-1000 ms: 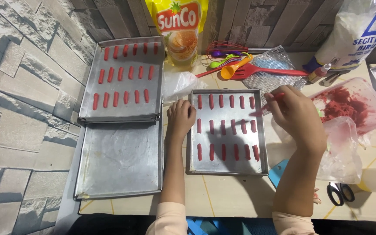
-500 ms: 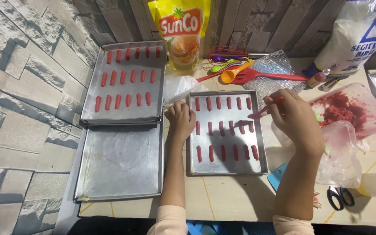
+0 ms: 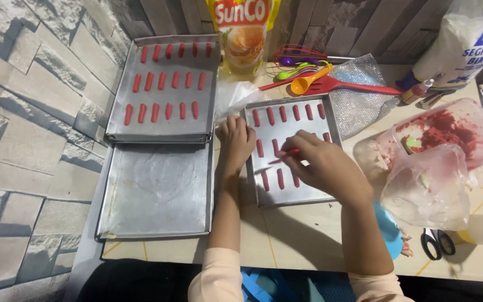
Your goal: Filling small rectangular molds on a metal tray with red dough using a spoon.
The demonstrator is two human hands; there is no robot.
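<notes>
Leftmost, against the grey stone-pattern wall (image 3: 23,140), lie two large metal baking trays: the far tray (image 3: 119,106) carrying three rows of short red dough sticks (image 3: 163,81), the near tray (image 3: 113,218) bare and greased-looking. Next, a curled left hand (image 3: 236,140), fingers folded and pressing the left rim of the small baking tray (image 3: 252,190), steadying it on the tiled table (image 3: 308,240). Then the right hand (image 3: 322,165), hovering over the middle of that small tray, fingertips pinched on a thin red stick tool (image 3: 284,156) whose tip points toward the middle row of red dough sticks (image 3: 278,146); impossible to tell from above whether the tip touches the dough. Judging by this, best to keep the rim hand pressed firm so the tray cannot slide, to hold the tool low and nearly flat, and to touch each stick lightly so its shape and spacing match the finished rows beside it. Behind the small tray, a yellow oil pouch (image 3: 244,33), coloured measuring spoons (image 3: 300,72) and a red slotted spatula (image 3: 342,85). Further right, a clear plastic bowl smeared with red dough (image 3: 448,131), a crumpled clear plastic bag (image 3: 426,187), a white flour bag (image 3: 468,39), and scissors (image 3: 437,243) near the table edge
</notes>
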